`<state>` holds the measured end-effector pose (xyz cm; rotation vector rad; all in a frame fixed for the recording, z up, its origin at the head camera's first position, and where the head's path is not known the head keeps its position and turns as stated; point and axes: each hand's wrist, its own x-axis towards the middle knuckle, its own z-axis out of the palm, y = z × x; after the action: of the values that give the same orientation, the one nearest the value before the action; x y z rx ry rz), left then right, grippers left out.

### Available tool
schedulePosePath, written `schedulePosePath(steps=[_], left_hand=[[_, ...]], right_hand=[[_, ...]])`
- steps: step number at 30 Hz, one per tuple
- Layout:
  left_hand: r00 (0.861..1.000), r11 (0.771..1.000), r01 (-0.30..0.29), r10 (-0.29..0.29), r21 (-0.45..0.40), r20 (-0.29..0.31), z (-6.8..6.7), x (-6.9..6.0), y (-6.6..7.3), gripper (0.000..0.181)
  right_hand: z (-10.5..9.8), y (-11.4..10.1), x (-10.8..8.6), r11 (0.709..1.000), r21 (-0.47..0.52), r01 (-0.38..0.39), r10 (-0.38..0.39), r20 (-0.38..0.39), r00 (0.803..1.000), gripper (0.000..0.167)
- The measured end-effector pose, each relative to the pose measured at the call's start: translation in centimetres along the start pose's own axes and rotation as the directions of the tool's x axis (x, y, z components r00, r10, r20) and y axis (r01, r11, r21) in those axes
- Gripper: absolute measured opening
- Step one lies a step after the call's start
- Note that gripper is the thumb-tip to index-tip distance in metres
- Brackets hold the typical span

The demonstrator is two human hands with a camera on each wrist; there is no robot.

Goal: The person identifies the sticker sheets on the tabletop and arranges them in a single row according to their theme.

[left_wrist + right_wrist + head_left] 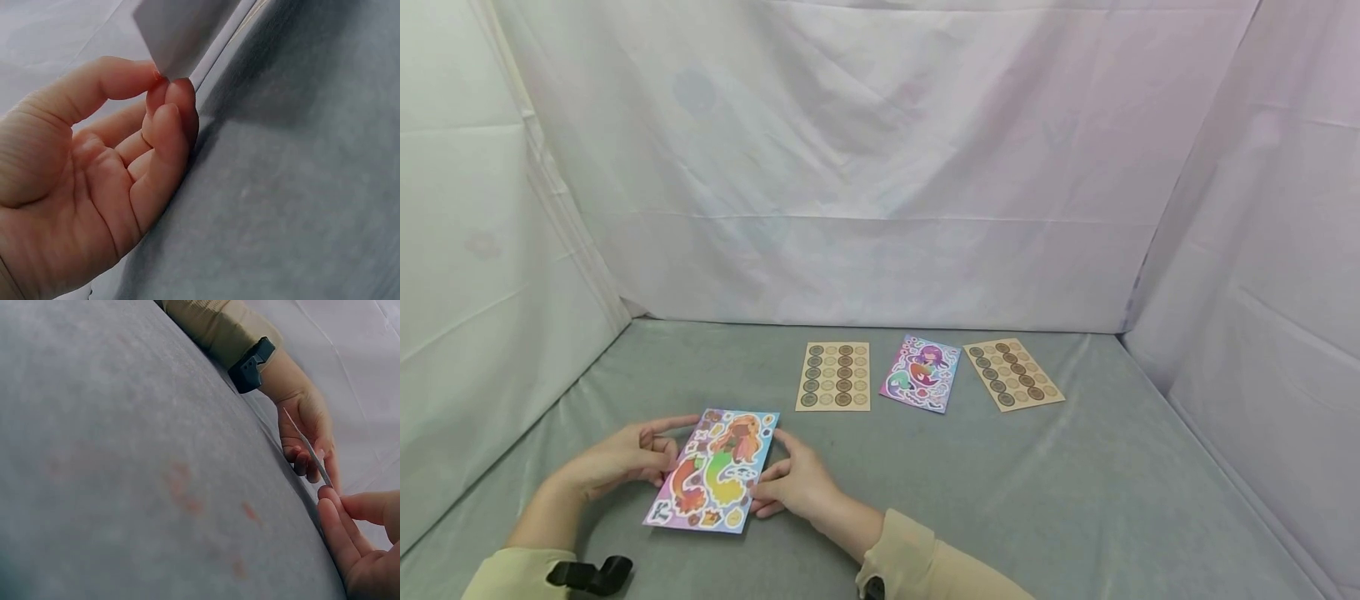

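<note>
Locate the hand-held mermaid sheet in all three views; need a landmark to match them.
Head: held mermaid sheet left of centre, low, picture side visible, between both hands.
Left wrist: top, near centre; only part of its plain side shows.
Right wrist: right side, seen nearly edge-on as a thin sliver.
Shared landmark: the left hand, visible in all three, at the sheet's edge.
</note>
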<state>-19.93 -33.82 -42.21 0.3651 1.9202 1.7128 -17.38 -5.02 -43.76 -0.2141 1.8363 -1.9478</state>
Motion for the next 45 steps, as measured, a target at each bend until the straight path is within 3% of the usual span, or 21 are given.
schedulePosePath(steps=[10,34,45], left_hand=[[0.999,0.998,0.032,-0.032,0.044,-0.001,-0.1,0.0,-0.2,0.084],[0.994,0.98,0.099,-0.09,0.174,-0.057,0.5,0.0,0.6,0.078],[0.985,0.964,0.145,-0.119,0.223,-0.128,0.8,0.0,0.8,0.075]], right_hand=[[0.4,0.1,0.3,0.997,-0.072,-0.016,0.015,-0.021,1.0,0.084],[0.7,-0.3,0.5,0.991,-0.115,-0.073,0.068,-0.053,0.996,0.084],[0.7,-0.4,0.4,0.99,-0.121,-0.072,0.069,-0.032,0.997,0.085]])
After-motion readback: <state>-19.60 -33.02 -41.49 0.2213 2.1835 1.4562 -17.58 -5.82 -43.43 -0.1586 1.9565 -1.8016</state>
